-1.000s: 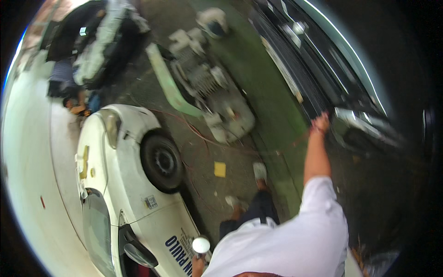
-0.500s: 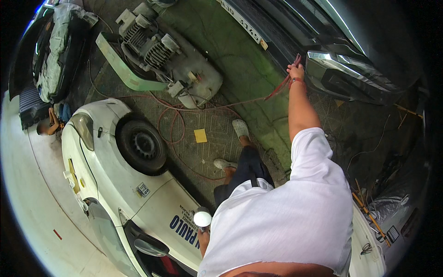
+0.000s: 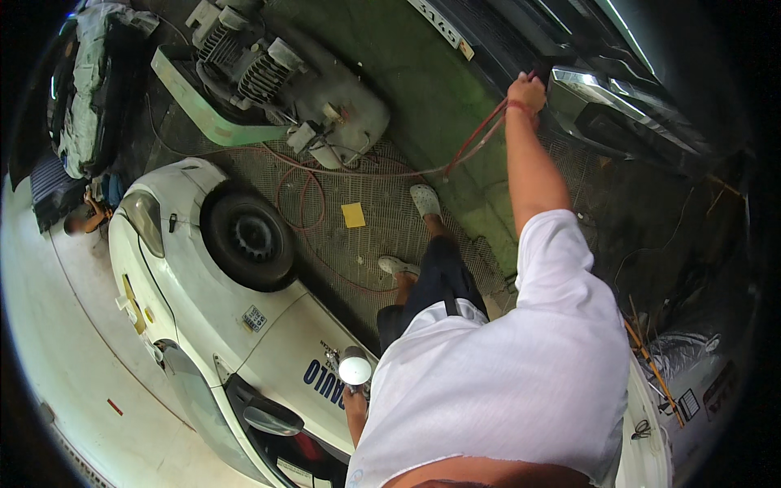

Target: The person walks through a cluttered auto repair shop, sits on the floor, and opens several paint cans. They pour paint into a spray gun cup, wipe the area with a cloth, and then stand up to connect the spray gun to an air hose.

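My right fingers (image 3: 527,88) are closed round the red air hose (image 3: 476,142), arm stretched up toward the dark car (image 3: 626,114). From my grip the hose runs long and slack down-left across the mesh floor (image 3: 358,252) to the compressor (image 3: 325,106). My left hand (image 3: 355,398) grips the spray gun (image 3: 355,371), low beside the white car (image 3: 203,293).

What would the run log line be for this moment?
right hand: raised, gripping red hose | left hand: holding spray gun beside white car | compressor behind
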The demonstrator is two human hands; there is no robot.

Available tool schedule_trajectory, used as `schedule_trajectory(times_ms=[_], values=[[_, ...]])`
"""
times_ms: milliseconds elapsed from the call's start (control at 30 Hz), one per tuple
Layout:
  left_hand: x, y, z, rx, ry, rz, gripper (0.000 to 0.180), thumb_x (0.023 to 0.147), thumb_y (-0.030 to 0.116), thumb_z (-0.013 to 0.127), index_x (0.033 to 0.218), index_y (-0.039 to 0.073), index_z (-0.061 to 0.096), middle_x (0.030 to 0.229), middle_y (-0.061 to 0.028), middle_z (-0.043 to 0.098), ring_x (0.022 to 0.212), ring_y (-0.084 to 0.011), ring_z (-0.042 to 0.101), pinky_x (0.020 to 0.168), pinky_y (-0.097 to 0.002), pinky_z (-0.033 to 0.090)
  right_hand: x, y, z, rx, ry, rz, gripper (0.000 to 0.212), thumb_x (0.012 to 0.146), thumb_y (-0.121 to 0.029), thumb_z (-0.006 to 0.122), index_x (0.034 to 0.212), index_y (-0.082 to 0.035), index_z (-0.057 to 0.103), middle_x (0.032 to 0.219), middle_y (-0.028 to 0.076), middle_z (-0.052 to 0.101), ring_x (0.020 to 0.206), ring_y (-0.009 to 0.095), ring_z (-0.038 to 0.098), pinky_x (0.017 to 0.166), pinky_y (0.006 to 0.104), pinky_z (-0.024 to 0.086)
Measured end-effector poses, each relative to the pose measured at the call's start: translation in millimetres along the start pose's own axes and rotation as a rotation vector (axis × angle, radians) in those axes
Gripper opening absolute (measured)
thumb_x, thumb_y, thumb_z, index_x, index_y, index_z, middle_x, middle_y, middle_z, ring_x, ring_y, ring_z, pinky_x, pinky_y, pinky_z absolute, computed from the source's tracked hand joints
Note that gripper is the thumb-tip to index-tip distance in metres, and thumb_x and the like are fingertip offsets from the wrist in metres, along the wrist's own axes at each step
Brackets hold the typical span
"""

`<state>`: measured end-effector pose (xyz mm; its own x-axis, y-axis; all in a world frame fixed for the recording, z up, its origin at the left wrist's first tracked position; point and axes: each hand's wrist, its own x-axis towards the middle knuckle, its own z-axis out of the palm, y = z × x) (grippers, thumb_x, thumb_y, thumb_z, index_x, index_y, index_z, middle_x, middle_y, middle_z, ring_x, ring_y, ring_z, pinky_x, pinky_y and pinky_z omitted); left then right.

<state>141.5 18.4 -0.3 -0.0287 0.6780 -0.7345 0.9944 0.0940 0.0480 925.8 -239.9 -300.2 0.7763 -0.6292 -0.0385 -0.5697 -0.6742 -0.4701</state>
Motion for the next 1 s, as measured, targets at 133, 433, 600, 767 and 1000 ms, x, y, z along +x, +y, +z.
schedule_trajectory(times_ms=[133,433,600,767,1000], values=[[19.9,-21.6,-0.9,0.072,-0.014,0.055,0.038,0.091,0.016,0.063,0.125,-0.002,0.067,0.116,-0.0219,0.073,0.109,-0.0374,0.068,0.092,-0.0424,0.050,10.5,-3.6,2.9,-0.076,-0.002,0.108,0.043,0.092,-0.038,0.073,0.109,0.002,0.073,0.109,0.026,0.074,0.104,0.043,0.072,0.091,0.0520,0.058],[19.1,17.1,5.0,-0.022,-0.070,0.129,0.034,0.093,0.017,0.067,0.122,-0.002,0.068,0.115,-0.0208,0.074,0.107,-0.0313,0.069,0.090,-0.0400,0.050,49.0,56.1,62.9,0.559,-0.144,0.299,0.044,0.087,-0.033,0.080,0.108,0.005,0.074,0.105,0.023,0.077,0.099,0.036,0.076,0.089,0.0429,0.059],[25.0,9.7,6.1,-0.033,-0.069,0.104,0.035,0.094,0.019,0.067,0.123,-0.002,0.067,0.115,-0.0210,0.074,0.107,-0.0331,0.069,0.090,-0.0407,0.050,70.6,81.2,88.1,0.548,-0.175,0.299,0.044,0.088,-0.032,0.079,0.110,0.005,0.074,0.108,0.021,0.077,0.100,0.033,0.076,0.088,0.0413,0.058],[19.4,13.6,1.9,0.015,-0.048,0.111,0.037,0.096,0.022,0.067,0.123,-0.003,0.067,0.115,-0.0219,0.073,0.107,-0.0350,0.069,0.090,-0.0414,0.050,75.8,89.8,91.0,0.566,-0.165,0.245,0.047,0.088,-0.035,0.079,0.110,0.006,0.074,0.111,0.022,0.075,0.105,0.036,0.074,0.092,0.0432,0.057],[14.1,18.7,3.3,-0.018,-0.068,0.082,0.037,0.096,0.021,0.066,0.124,-0.004,0.065,0.116,-0.0225,0.073,0.106,-0.0354,0.068,0.091,-0.0411,0.050,74.2,98.5,80.1,0.201,-0.124,0.043,0.048,0.094,-0.036,0.073,0.114,0.007,0.071,0.104,0.019,0.077,0.096,0.032,0.075,0.091,0.0414,0.057]])
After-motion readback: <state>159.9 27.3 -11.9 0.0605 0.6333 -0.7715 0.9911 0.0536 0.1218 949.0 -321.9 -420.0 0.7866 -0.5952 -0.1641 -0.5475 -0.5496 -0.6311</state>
